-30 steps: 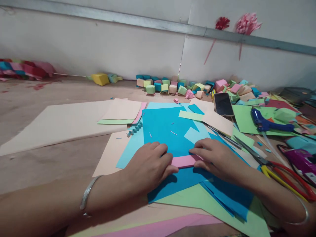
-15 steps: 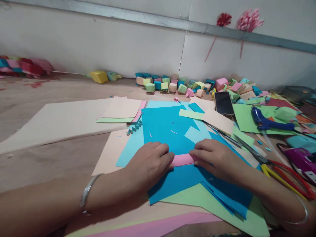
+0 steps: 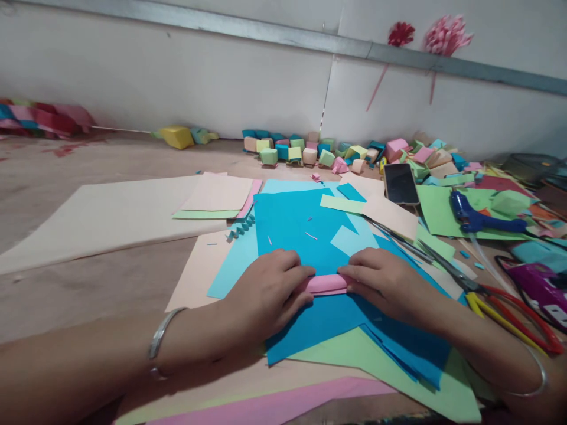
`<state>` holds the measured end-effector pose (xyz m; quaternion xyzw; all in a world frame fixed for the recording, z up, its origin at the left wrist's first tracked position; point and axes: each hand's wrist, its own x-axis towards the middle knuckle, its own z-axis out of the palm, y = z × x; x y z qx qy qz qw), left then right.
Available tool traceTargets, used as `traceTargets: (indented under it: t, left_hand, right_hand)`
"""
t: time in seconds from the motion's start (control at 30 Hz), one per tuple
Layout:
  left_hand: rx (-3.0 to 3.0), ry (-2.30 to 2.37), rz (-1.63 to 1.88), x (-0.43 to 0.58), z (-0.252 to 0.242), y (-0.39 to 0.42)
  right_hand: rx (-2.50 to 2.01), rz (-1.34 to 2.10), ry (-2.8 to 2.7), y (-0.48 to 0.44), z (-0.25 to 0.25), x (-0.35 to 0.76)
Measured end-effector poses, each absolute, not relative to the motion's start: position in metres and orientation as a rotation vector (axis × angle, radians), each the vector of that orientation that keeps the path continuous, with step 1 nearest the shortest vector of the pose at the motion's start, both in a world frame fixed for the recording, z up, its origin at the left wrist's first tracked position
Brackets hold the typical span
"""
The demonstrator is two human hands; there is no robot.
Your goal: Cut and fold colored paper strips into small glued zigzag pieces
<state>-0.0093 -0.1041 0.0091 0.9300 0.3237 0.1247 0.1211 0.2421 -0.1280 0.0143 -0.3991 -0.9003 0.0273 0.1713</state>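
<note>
A small pink paper piece [image 3: 326, 284], folded into a narrow band, lies on a large blue sheet [image 3: 301, 236] in front of me. My left hand [image 3: 266, 292] presses on its left end with curled fingers. My right hand [image 3: 383, 283] pinches its right end, fingers together. Both hands cover the ends of the pink piece, so only its middle shows. Each wrist wears a silver bangle.
Loose coloured sheets cover the wooden surface, a big cream one [image 3: 106, 215] at left. Scissors with red and yellow handles [image 3: 491, 298], a blue glue gun [image 3: 481, 218], a phone [image 3: 401, 184] and a purple tool [image 3: 538, 283] lie at right. Folded paper cubes [image 3: 310, 153] line the wall.
The pink piece has gone from a flat strip to a narrower, rolled-over fold. Both hands shifted slightly forward over it.
</note>
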Motion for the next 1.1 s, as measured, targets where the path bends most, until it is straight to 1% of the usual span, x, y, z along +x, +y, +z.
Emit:
traceTargets:
  t: [0.23, 0.3, 0.4, 0.43, 0.5, 0.57, 0.63, 0.73, 0.87, 1.1]
  left_hand:
    - [2.444, 0.950, 0.547, -0.010, 0.011, -0.105]
    - [2.233, 1.011, 0.692, -0.008, 0.013, -0.102]
    - [1.740, 0.998, 0.887, -0.004, 0.014, -0.098]
    - [1.603, 0.955, 0.883, -0.003, 0.013, -0.098]
    - [1.454, 0.844, 0.767, -0.001, 0.012, -0.099]
    - [1.463, 0.744, 0.624, 0.001, 0.013, -0.106]
    - [1.591, 0.691, 0.545, 0.002, 0.015, -0.114]
    - [1.753, 0.676, 0.514, 0.003, 0.018, -0.122]
    - [1.530, 0.628, 0.516, 0.003, 0.019, -0.120]
    - [1.352, 0.852, 0.589, 0.005, 0.024, -0.118]
  right_hand:
    - [-1.082, 0.075, -2.588, -0.129, 0.010, 0.245]
    - [-1.094, 0.173, -2.521, -0.130, 0.013, 0.245]
    - [-1.217, 0.379, -2.283, -0.134, 0.019, 0.240]
    - [-1.277, 0.427, -2.182, -0.136, 0.020, 0.237]
    - [-1.340, 0.472, -2.036, -0.141, 0.019, 0.230]
    - [-1.284, 0.443, -2.055, -0.148, 0.014, 0.222]
    - [-1.161, 0.358, -2.177, -0.154, 0.008, 0.215]
    - [-1.060, 0.286, -2.292, -0.161, 0.002, 0.209]
    - [-1.023, 0.326, -2.334, -0.161, 0.004, 0.210]
    - [-0.813, 0.091, -2.496, -0.156, 0.008, 0.216]
